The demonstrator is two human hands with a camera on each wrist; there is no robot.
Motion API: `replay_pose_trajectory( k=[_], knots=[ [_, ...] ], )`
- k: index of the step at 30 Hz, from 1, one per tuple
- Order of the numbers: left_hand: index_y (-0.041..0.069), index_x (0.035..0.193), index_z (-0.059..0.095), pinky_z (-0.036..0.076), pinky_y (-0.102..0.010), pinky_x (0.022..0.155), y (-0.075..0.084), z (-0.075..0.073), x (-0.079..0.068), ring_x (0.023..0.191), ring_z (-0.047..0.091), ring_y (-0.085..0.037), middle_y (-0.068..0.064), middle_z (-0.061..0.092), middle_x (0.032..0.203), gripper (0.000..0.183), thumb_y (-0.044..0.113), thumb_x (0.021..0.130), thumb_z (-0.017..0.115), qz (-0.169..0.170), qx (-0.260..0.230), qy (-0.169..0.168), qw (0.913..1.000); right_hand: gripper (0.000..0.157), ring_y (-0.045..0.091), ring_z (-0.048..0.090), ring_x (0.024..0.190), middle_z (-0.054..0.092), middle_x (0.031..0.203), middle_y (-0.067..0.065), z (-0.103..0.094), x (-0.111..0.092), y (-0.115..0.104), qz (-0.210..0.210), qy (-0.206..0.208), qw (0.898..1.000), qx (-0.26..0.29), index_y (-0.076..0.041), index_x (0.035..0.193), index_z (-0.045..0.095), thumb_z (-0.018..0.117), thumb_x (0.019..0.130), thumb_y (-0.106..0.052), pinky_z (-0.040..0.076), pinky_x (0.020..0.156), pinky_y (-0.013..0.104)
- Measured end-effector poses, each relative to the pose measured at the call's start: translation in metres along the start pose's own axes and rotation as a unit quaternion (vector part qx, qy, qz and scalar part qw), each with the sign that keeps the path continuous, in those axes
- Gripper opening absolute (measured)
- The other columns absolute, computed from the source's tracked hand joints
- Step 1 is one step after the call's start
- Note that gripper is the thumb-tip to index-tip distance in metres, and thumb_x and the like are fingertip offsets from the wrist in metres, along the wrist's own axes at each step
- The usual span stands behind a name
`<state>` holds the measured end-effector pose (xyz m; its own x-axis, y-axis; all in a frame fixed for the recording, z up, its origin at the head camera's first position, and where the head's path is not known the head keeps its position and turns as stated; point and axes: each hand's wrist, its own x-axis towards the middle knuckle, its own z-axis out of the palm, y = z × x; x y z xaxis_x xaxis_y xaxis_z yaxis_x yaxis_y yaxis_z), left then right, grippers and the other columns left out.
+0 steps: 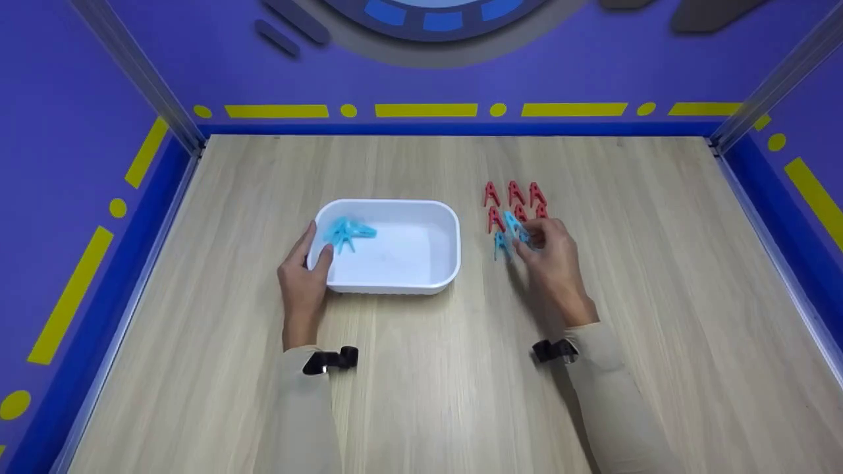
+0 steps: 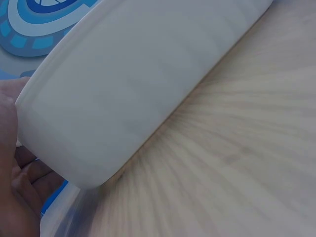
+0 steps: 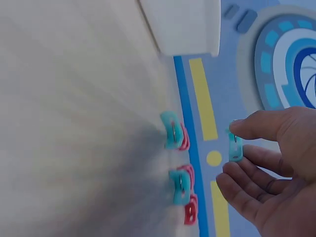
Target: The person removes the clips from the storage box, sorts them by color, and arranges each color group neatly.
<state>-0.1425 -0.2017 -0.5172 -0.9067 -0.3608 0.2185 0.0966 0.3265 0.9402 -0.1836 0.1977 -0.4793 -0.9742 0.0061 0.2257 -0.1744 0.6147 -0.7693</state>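
A white plastic basin (image 1: 421, 253) rests on the table with several light-blue clothespins (image 1: 344, 230) heaped in its left end. My left hand (image 1: 304, 280) grips the basin's left end, thumb over the rim; the left wrist view shows its fingers (image 2: 42, 177) against the outer wall. Above the table to the basin's right, my right hand (image 1: 552, 260) pinches a light-blue clothespin (image 3: 235, 147) between thumb and fingers. Under that hand, two more blue clothespins (image 3: 173, 131) stand on the table; in the head view one blue clothespin (image 1: 499, 243) shows beside the fingers.
Several red clothespins (image 1: 516, 192) stand in two rows right of the basin, just beyond my right hand. The wooden table (image 1: 421, 368) is bounded by purple-blue panels (image 1: 421, 85) at the back and sides.
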Motion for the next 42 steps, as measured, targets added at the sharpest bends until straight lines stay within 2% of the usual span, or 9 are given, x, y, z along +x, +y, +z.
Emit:
replay_pose_trajectory(
  k=[9,17,23,32,42],
  knots=[
    [0.007,0.154,0.054,0.035,-0.033,0.123,-0.001,0.0,0.001,0.15,0.043,-0.024,-0.01,0.051,0.159,0.055,0.012,0.103,0.071,-0.001,0.001,0.0,1.0,0.029,0.036,0.061,0.104,0.061,0.115,0.025,-0.017,0.005,0.023,0.063,0.01,0.998,-0.014,0.011,0.123,0.064,0.073,0.099,-0.003,0.052,0.092,0.046],
    [0.008,0.155,0.053,0.034,-0.032,0.123,-0.001,-0.001,0.001,0.151,0.042,-0.023,-0.008,0.05,0.16,0.055,0.014,0.103,0.07,-0.01,0.007,-0.002,0.9999,0.027,0.034,0.061,0.1,0.062,0.11,0.025,-0.025,0.004,0.033,0.091,0.01,0.995,-0.04,0.012,0.119,0.064,0.072,0.097,-0.003,0.051,0.084,0.043],
    [0.009,0.155,0.053,0.034,-0.031,0.123,0.0,-0.001,0.0,0.151,0.042,-0.023,-0.009,0.05,0.16,0.055,0.015,0.103,0.071,-0.014,0.006,-0.003,0.9999,0.028,0.036,0.062,0.1,0.063,0.11,0.026,-0.029,0.004,0.037,0.113,-0.007,0.992,-0.055,0.014,0.118,0.063,0.072,0.096,-0.002,0.052,0.083,0.043],
    [0.006,0.154,0.054,0.034,-0.03,0.123,0.001,-0.001,0.002,0.15,0.044,-0.024,-0.011,0.051,0.159,0.054,0.012,0.102,0.071,-0.004,-0.003,0.0,1.0,0.03,0.033,0.062,0.096,0.064,0.11,0.023,-0.035,0.005,0.037,0.148,-0.032,0.986,-0.074,0.012,0.12,0.062,0.072,0.098,-0.006,0.053,0.073,0.035],
    [0.007,0.154,0.054,0.034,-0.03,0.123,0.001,-0.001,0.002,0.15,0.043,-0.023,-0.01,0.051,0.159,0.054,0.012,0.103,0.071,-0.01,-0.009,-0.001,0.9999,0.031,0.031,0.059,0.096,0.063,0.11,0.021,-0.034,0.004,0.036,0.166,-0.05,0.981,-0.082,0.01,0.121,0.062,0.072,0.098,-0.008,0.052,0.077,0.04]
  ],
)
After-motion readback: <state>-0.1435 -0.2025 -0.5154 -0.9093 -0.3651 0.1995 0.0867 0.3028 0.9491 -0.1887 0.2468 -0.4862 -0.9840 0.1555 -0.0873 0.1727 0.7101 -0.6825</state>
